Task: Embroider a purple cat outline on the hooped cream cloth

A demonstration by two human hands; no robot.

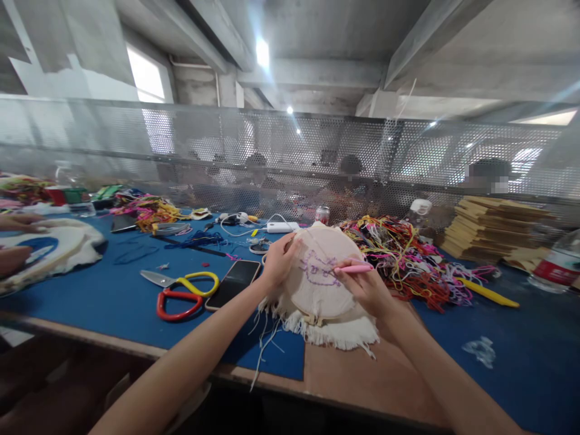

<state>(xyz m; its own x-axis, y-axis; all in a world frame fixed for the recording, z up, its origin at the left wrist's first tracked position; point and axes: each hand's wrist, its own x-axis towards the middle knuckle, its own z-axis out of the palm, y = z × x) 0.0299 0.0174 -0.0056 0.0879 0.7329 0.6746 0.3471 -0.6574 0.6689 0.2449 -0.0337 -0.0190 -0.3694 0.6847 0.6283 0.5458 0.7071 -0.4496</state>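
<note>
A round embroidery hoop (313,319) stretches cream cloth (322,297) with a frayed fringe, tilted up toward me. Purple yarn lines (319,273) form an outline on the cloth. My left hand (281,261) grips the hoop's left edge, its thumb side on the cloth and the other fingers partly hidden behind. In my right hand (359,284) is a pink punch needle (357,269), pinched between thumb and fingers, its tip end at the purple outline. A strand of yarn runs up from the work.
Red-and-yellow scissors (183,293) and a phone (235,284) lie left of the hoop. Tangled yarn (408,257), a yellow tool (489,292), stacked brown paper (492,226) and a bottle (559,266) are right. Another person's hand (20,222) holds a hoop at far left. A perforated screen (281,136) stands behind.
</note>
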